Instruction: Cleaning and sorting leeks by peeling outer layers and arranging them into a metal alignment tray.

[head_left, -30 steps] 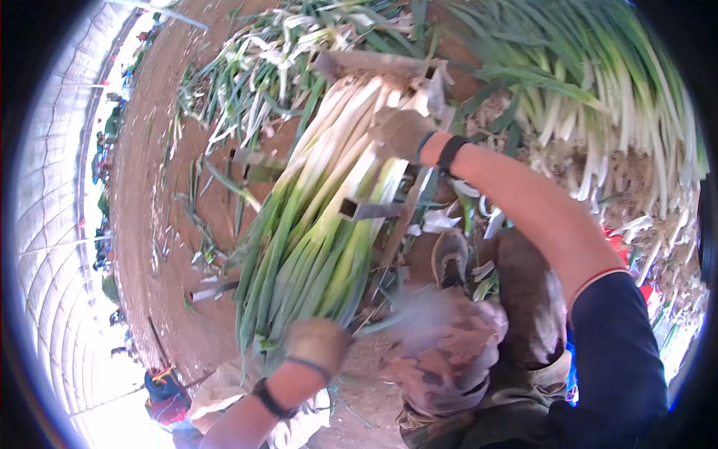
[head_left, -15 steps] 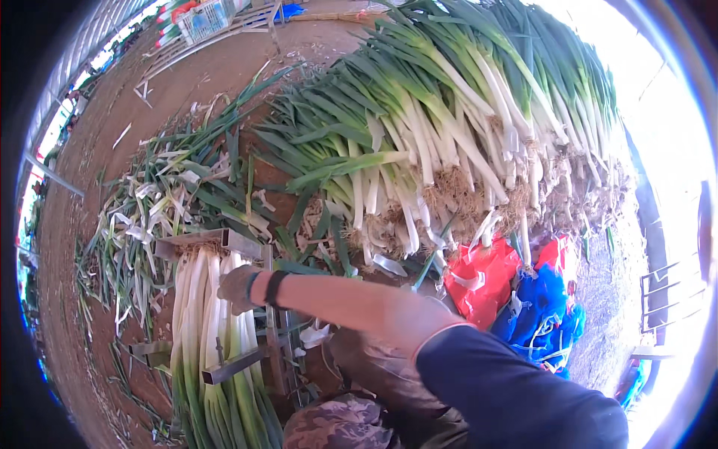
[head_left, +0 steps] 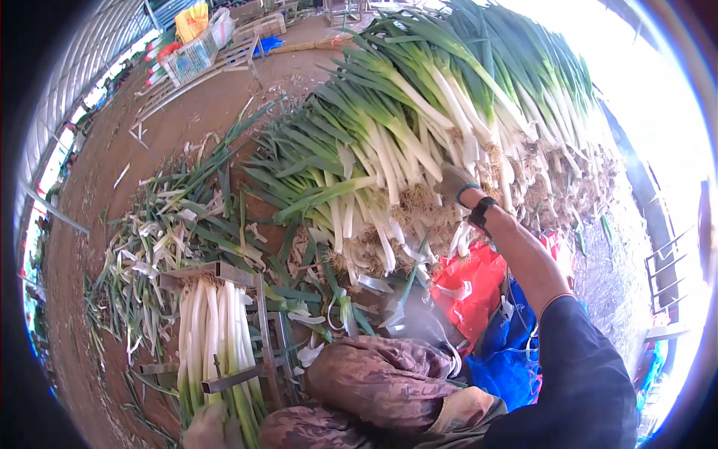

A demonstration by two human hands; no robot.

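My right hand (head_left: 454,182), in a greyish glove, reaches into the big leek pile (head_left: 374,142) and touches the white stalks near their roots. Its fingers are hidden among the stalks, so their grip does not show. At the lower edge my left hand (head_left: 208,428), gloved too, lies on the green part of a leek bundle (head_left: 217,322). Blur and the picture edge hide the left fingers. That bundle rests in a metal frame (head_left: 263,329), root ends against its flat end plate (head_left: 196,275), with a short metal bar (head_left: 230,379) across the stalks.
Stripped leaves (head_left: 161,236) lie heaped on the dirt floor at the left. A red plastic sheet (head_left: 473,288) and a blue one (head_left: 508,352) lie beside my knees (head_left: 381,374). A low rack (head_left: 202,78) with a crate (head_left: 191,61) stands at the far left.
My right hand has left the bundle in the frame and swung up and right to the leek pile. My left hand has come into view at the bottom. The view has shifted slightly.
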